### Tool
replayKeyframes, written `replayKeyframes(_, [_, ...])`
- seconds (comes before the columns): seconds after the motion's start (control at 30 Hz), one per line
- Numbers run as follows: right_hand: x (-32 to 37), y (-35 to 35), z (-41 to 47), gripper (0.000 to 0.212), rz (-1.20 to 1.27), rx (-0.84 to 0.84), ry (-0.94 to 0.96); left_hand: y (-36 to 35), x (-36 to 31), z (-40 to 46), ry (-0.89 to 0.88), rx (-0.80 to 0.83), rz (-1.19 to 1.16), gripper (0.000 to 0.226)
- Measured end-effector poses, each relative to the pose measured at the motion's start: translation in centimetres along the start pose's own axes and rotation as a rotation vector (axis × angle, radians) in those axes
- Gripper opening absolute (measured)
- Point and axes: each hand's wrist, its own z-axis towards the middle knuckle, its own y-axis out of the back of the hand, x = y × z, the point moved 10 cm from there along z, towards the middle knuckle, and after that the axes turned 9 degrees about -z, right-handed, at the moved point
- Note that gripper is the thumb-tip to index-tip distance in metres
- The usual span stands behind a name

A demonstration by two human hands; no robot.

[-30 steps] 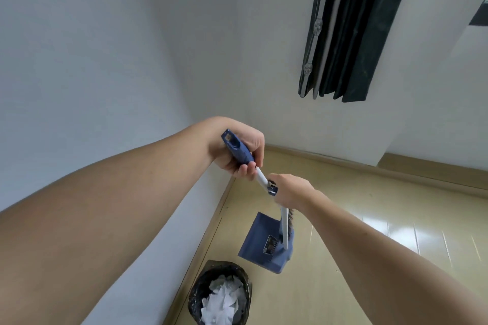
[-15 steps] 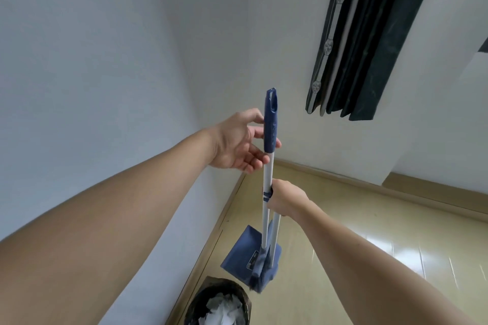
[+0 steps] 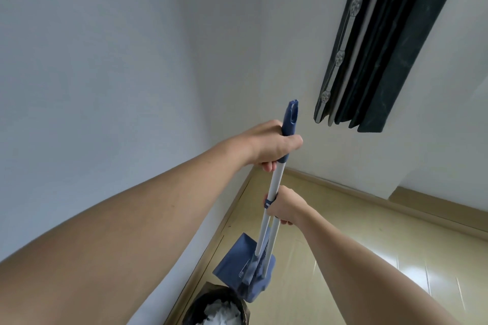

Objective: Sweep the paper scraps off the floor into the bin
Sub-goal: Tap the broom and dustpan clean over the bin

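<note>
Both bare forearms reach forward and slightly down from the near edge, converging toward the corner of the room. The left hand [image 3: 269, 146] is raised higher, fingers and thumb wrapped round the dark blue plastic grip [image 3: 289, 124] at the top of a long white pole; the tip of the grip stands clear above the fist. The right hand [image 3: 284, 207] sits lower and just to the right, fist closed round the two white poles [image 3: 266, 235] where a small blue clip joins them. Both poles stand near upright, tilted a little toward the far right at the top.

Below the hands, the poles run down to a blue plastic dustpan [image 3: 235, 261] with the blue broom head [image 3: 253, 274] nested against it. Whether the pan touches the floor cannot be told. The pan hangs just beyond and partly over the far rim of a round bin lined with a black bag [image 3: 200, 303], at the near bottom edge beside the left wall. White crumpled paper scraps [image 3: 221, 315] lie inside the bin, well below both hands.

Surroundings: glossy beige tiled floor [image 3: 369, 258] with a tan skirting board along white walls [image 3: 105, 60]; dark folded panels [image 3: 383, 47] lean against the far wall at upper right.
</note>
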Motion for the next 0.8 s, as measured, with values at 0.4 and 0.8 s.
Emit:
replayKeyframes(0.4, [-0.8, -3.9, 5.0, 0.013, 0.046, -0.073, -0.041, 3.7, 15.4, -2.2, 0.447, 0.019, 0.287, 0.046])
replayKeyframes(0.8, [-2.7, -17.2, 11.7, 0.008, -0.089, 0.034, 0.011, -4.6, 35.7, -2.5, 0.674, 0.173, 0.275, 0.05])
